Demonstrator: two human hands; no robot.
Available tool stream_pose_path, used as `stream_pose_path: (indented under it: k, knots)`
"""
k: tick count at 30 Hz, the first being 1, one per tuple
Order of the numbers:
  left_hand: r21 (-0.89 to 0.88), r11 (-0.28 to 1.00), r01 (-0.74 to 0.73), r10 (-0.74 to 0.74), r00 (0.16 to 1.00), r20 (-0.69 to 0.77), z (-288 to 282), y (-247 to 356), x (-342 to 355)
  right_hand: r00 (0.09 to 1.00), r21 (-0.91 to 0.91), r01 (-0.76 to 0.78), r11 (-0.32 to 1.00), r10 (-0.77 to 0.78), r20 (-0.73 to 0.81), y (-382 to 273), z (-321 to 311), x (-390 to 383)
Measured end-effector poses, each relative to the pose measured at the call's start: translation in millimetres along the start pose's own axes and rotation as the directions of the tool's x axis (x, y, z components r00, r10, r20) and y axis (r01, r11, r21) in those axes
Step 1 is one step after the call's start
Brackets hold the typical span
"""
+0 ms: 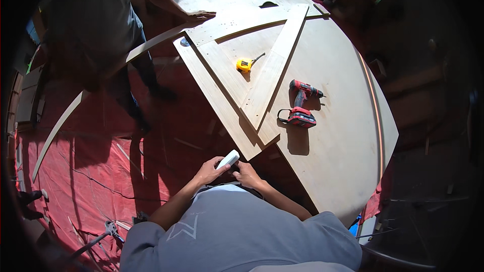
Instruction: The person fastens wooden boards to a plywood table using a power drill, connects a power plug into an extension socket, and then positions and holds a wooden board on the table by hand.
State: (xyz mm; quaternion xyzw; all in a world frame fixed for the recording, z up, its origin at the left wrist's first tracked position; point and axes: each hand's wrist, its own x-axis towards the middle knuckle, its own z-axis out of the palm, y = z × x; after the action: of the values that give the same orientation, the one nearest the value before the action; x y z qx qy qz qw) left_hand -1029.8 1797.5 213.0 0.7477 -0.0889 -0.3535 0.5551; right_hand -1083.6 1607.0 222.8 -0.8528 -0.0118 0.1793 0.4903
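Left hand grips a white bottle; right hand, curled, touches it, just below the wooden frame's corner edge, over red floor sheeting.

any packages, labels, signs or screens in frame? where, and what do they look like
No signs, screens or packages show.
Drill: red and black, lying on the plywood table right of the wooden frame; a pale label patch on its base, too small to make out.
Tape measure: yellow, inside the frame; any label unclear.
White oblong object: held in the left hand, with the right hand beside it; plain, no markings visible.
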Motion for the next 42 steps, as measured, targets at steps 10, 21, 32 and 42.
stream_pose_path:
  k: [10,21,32,42]
  knots:
    - [-0.104,0.994,-0.042,0.056,0.989,0.138,-14.7,-23.2,-24.5,0.977,-0.016,-0.212,0.977,0.211,-0.045,-30.7,29.6,-21.7]
    - [-0.135,0.985,-0.105,0.119,0.988,0.098,-24.8,-27.9,-27.0,0.989,-0.062,-0.135,0.989,0.131,-0.069,-34.1,37.8,-14.2]
    - [-0.151,0.986,-0.070,0.085,0.992,0.092,-17.1,-16.1,-17.6,0.994,0.031,-0.109,0.994,0.110,-0.022,-27.8,22.9,-10.4]
    - [-0.135,0.989,-0.065,0.080,0.991,0.108,-9.0,-18.9,-7.2,0.996,0.011,-0.089,0.996,0.088,0.006,-9.5,16.2,-8.5]
